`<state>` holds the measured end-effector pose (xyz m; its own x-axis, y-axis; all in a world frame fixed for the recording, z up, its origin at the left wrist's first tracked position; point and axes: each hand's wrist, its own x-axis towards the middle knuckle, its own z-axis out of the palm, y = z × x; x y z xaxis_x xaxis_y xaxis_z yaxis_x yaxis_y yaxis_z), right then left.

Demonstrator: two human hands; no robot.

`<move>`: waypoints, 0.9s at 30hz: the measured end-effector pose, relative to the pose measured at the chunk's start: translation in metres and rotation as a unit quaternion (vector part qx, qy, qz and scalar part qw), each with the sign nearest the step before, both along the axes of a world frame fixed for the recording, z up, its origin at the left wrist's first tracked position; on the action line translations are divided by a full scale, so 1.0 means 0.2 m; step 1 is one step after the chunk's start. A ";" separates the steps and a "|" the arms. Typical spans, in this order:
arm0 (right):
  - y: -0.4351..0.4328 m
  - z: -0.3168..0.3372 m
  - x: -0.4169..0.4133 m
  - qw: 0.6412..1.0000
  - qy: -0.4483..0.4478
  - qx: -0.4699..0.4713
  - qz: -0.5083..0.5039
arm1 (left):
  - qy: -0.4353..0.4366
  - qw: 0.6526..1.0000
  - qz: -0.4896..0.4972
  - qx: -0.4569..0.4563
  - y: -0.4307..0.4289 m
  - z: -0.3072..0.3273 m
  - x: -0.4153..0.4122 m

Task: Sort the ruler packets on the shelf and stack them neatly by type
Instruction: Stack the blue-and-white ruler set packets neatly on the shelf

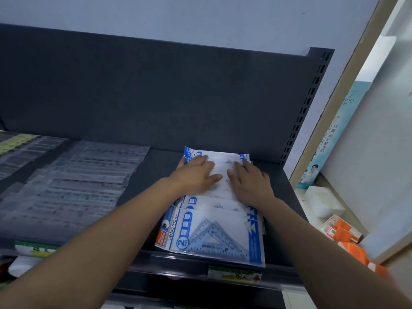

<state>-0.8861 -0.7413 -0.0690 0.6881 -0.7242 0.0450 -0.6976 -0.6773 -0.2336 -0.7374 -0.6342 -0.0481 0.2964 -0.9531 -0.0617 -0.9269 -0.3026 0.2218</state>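
The dark shelf (pixel 162 157) spans the frame; straight-ruler packets (pixel 78 179) lie fanned at left; set-square packets (pixel 214 233) overlap at lower centre, reaching the front lip; left hand (pixel 196 172) and right hand (pixel 247 179) press flat, gripping nothing; an uneven shove could slide the slick packets off.

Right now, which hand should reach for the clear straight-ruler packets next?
Left, probably. The left hand lies flat on the blue set-square packets, on the side facing the clear ruler packets; the right hand would have to cross it.
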 end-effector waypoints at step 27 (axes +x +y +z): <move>0.42 -0.01 -0.30 0.888 -0.352 0.290 -0.056 | 0.331 0.916 0.132 -0.183 0.41 -0.08 -0.17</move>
<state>-0.9457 -0.6575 -0.0711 0.5598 -0.8280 0.0329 -0.2954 -0.2364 -0.9257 -0.7719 -0.5513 -0.0649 0.5317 -0.8470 -0.0022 -0.4584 -0.2900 0.8401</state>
